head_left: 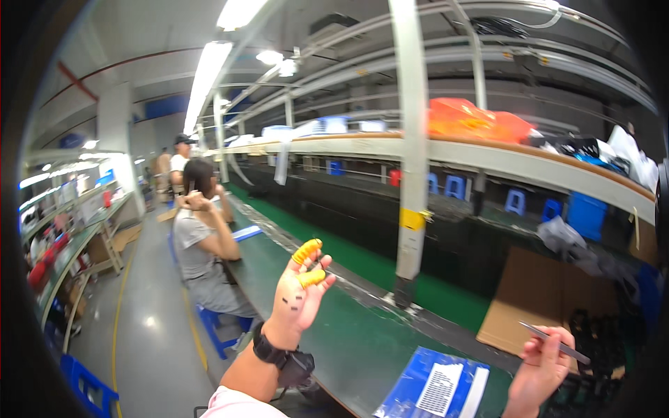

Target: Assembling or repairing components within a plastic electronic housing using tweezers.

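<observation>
In the head view, the right hand [545, 359] pinches tweezers [577, 354], right of a blue packet [406, 383] whose contents are hidden. The raised left hand [295, 298] is loosely spread; whether it holds anything is unclear. An orange bag [474, 122], contents unclear, lies on the shelf [348, 145].

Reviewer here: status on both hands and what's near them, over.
Left hand raised, yellow finger covers on, grip unclear. Right hand holding slim grey tool. Blue packet on green bench, just left of right hand.
</observation>
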Available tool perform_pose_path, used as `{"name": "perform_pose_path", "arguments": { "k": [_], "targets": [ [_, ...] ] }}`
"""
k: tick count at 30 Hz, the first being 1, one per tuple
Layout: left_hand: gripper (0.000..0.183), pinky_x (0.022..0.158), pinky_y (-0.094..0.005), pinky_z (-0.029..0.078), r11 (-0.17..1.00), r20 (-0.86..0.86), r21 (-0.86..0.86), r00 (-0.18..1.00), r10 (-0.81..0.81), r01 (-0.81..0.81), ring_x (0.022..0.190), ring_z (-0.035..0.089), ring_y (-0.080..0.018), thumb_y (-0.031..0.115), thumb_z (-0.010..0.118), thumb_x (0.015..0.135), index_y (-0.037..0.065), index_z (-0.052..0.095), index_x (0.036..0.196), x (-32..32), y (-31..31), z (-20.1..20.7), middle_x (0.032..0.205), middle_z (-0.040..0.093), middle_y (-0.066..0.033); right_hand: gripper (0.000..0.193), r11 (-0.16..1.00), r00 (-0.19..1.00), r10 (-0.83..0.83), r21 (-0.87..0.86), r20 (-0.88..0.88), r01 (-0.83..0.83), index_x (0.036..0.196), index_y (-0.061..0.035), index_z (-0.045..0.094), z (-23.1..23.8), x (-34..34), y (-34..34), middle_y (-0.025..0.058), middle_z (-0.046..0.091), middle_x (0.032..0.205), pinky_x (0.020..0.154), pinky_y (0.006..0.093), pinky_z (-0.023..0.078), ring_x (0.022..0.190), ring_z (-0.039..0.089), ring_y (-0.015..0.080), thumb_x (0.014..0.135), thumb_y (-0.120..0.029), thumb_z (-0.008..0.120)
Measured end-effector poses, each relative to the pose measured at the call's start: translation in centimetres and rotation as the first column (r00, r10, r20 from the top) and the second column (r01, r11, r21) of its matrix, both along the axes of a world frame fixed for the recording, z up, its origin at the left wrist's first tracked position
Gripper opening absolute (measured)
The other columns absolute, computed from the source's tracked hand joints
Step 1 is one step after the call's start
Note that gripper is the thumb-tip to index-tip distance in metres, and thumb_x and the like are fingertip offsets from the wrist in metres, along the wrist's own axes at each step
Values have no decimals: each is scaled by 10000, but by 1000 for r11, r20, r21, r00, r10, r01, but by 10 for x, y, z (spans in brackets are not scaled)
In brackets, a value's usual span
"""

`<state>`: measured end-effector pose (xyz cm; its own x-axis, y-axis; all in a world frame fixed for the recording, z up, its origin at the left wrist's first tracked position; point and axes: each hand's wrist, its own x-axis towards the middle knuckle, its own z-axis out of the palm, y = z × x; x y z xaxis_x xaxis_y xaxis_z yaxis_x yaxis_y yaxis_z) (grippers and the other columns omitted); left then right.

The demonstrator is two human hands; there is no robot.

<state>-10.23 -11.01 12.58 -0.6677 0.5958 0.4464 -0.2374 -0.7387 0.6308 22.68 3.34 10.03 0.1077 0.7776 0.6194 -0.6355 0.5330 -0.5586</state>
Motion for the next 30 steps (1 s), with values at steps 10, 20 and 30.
{"name": "perform_pose_path", "arguments": {
  "k": [10, 20, 30],
  "targets": [
    [549, 739, -309, 467, 934, -274, -93, 911, 309, -345, 924, 552, -199, 203, 434, 918, 235, 154, 1389, -106, -137, 11, 1115, 470, -114, 167, 1000, 996, -18, 0, 86, 18, 906, -3, 583, 12, -6, -8, 101, 632, 850, 611, 202, 444, 671, 566, 121, 899, -149, 501],
    [790, 416, -206, 374, 759, -327, -56, 730, 600, -649, 453, 438, -76, 13, 522, 815, 243, 55, 1408, -107, -257, 41, 608, 489, -6, 178, 996, 984, -36, -76, 177, 51, 927, -49, 531, -40, -3, 35, 62, 600, 765, 463, 159, 420, 549, 531, 66, 910, -221, 486],
    [242, 450, -230, 347, 959, -514, -123, 843, 157, -254, 421, 396, -88, 209, 625, 790, 52, 472, 686, -129, -277, 48, 550, 428, -14, 193, 996, 973, -69, -37, 220, 79, 926, -7, 572, -12, -33, 4, 102, 632, 865, 604, 201, 422, 675, 559, 120, 894, -188, 510]
  ]
}}
